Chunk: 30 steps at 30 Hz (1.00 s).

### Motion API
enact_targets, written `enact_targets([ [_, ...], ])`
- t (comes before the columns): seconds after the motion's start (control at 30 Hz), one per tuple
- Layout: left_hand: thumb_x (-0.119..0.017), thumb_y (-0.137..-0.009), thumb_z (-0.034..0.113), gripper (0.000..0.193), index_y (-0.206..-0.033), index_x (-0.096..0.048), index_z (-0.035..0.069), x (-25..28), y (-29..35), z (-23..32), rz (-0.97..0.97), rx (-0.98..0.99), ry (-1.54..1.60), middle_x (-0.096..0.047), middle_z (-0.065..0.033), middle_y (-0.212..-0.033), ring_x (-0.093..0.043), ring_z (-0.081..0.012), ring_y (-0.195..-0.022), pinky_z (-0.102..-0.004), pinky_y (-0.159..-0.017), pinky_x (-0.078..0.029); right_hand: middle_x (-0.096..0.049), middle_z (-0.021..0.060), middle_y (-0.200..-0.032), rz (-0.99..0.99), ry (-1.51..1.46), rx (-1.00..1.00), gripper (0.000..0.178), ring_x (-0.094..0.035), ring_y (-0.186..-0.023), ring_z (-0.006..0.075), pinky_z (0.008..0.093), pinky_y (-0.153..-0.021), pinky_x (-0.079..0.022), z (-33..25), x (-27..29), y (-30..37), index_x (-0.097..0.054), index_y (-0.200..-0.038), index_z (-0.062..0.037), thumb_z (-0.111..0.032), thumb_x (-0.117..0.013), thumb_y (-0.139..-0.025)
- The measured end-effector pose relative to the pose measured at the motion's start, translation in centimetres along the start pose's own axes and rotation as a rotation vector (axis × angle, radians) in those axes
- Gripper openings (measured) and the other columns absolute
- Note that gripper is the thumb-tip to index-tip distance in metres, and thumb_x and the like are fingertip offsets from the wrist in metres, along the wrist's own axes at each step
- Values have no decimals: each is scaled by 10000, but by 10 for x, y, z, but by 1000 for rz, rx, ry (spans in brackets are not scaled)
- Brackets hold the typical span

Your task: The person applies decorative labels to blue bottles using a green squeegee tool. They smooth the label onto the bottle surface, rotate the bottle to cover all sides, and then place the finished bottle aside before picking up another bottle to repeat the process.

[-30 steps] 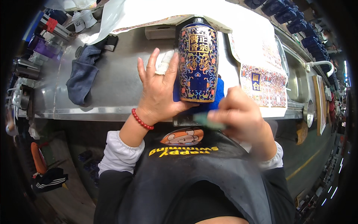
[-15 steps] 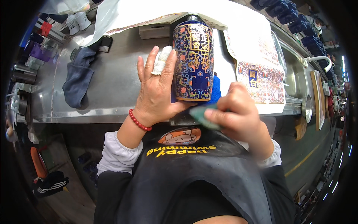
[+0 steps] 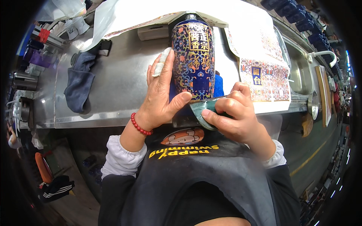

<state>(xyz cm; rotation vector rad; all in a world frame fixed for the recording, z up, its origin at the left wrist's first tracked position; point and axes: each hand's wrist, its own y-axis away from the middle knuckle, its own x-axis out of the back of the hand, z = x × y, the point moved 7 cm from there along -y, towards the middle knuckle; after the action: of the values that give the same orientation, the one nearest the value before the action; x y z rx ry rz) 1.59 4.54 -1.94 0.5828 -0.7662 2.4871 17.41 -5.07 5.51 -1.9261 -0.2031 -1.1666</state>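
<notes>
A dark blue bottle (image 3: pixel 193 60) with a floral decal and gold characters sits at the near side of a stainless-steel worktop (image 3: pixel 120 71), directly in front of the person, its neck pointing away and its base toward the body. The left hand (image 3: pixel 160 96) is spread along the bottle's left side, thumb wide of the fingers and its tip close to the base; how firmly it presses, I cannot tell. A white wrap (image 3: pixel 162 64) covers one finger, and a red bead bracelet (image 3: pixel 140 126) circles the wrist. The right hand (image 3: pixel 233 113) grips a flat teal-green scraper (image 3: pixel 200 112) between thumb and curled fingers, the scraper's upper edge at the bottom rim of the bottle. A bright blue towel (image 3: pixel 218 86) shows beside the bottle's lower right. Farther right lies a printed decal sheet (image 3: pixel 277 83), with a steel sink (image 3: pixel 299 71) and a white faucet (image 3: pixel 327 55) beyond it. To the left, well apart from the bottle, a crumpled grey-blue cloth (image 3: pixel 80 84) lies on the worktop. The person wears a black apron (image 3: pixel 211 169).
</notes>
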Motion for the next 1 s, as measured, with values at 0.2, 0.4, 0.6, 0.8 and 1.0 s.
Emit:
enact_targets([
  [0.2,-541,-976,602,986,-1581,-186,-91,1,-1,2,-22,-12,-48,-316,-309,-1574,-257,-441,-1477,-524,-1216,-116,-660,67,-896,146,-425,-337,266,-634,-781,255,397,-769,-463,10,4,-5,-684,-984,-60,-107,-795,-747],
  [0.4,-544,-981,595,1002,-1559,-177,-136,1,-5,2,-55,-22,-10,-306,-331,-1566,-273,-450,-1461,-516,-1218,-131,-670,163,-894,231,-444,-913,222,-673,-796,293,369,-723,-530,28,-21,33,-632,-1038,-13,-123,-741,-878],
  [0.6,-539,-995,582,725,-1406,-572,-14,7,21,48,162,-338,-409,-545,-208,-1433,-366,-420,-1407,-602,-1217,-70,-696,87,-917,403,-802,-1027,203,-644,-812,137,293,-727,-519,31,-27,51,-630,-1068,-16,-138,-719,-932],
  [0.8,-625,-976,448,321,-1205,-757,266,-12,55,53,136,-413,-599,-659,-48,-1254,-502,-261,-1299,-620,-1228,7,-688,76,-907,358,-728,-988,204,-628,-803,129,288,-731,-511,38,-34,46,-629,-1064,-22,-146,-722,-932],
  [1.0,-673,-948,356,301,-1213,-758,239,-4,74,42,174,-302,-559,-643,-99,-1238,-501,-259,-1297,-616,-1229,-14,-678,70,-895,375,-748,-959,203,-615,-798,124,285,-729,-506,40,-35,52,-626,-1061,-23,-147,-720,-932],
])
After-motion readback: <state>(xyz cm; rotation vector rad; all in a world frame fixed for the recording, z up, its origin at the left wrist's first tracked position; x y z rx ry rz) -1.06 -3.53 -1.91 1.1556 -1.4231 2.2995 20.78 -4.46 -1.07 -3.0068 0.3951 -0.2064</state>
